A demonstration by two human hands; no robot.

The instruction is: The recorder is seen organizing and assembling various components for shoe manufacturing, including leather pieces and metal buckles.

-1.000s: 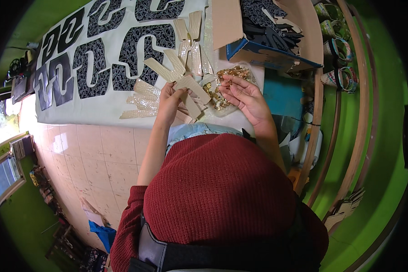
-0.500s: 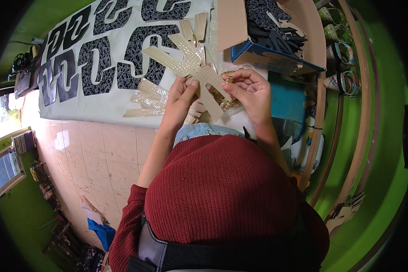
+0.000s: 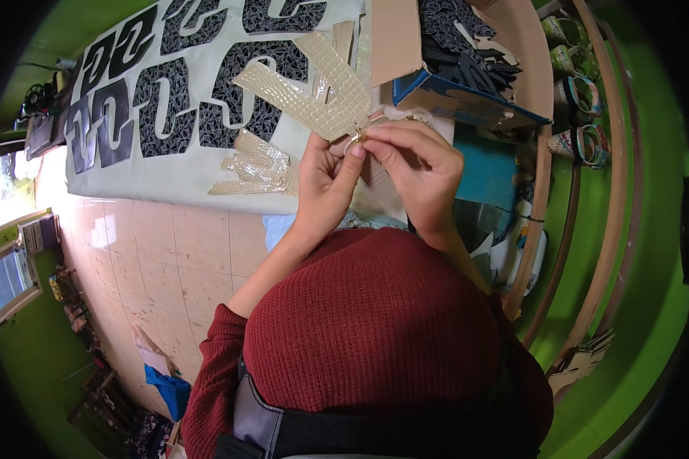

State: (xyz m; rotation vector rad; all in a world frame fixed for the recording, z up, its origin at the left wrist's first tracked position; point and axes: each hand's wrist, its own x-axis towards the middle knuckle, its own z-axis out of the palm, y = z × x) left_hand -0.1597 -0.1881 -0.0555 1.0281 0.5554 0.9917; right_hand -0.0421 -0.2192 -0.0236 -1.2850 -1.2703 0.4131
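Note:
A glossy cream strap piece [image 3: 310,99] with a crocodile pattern, forked like a sandal upper, is pinched in my left hand [image 3: 323,183] above the table. Between the thumb and fingers of my right hand [image 3: 425,164] is a small gold metal piece [image 3: 357,138], too small to make out exactly, perhaps a buckle. It touches the narrow lower end of the strap piece, and the left thumb presses close beside it. More cream strap pieces [image 3: 254,172] lie piled left of my hands, and another [image 3: 343,42] lies beyond.
Black patterned cut-out pieces [image 3: 161,99] are spread over the pale table cover [image 3: 184,180]. At the back right stands an open cardboard box [image 3: 455,103] holding dark cut pieces. Patterned sandals [image 3: 582,145] hang on a wooden rack [image 3: 540,183] at the right.
My right hand has moved left and brought the gold piece against the strap piece. The strap piece has turned over, showing its glossy side, and both hands now meet.

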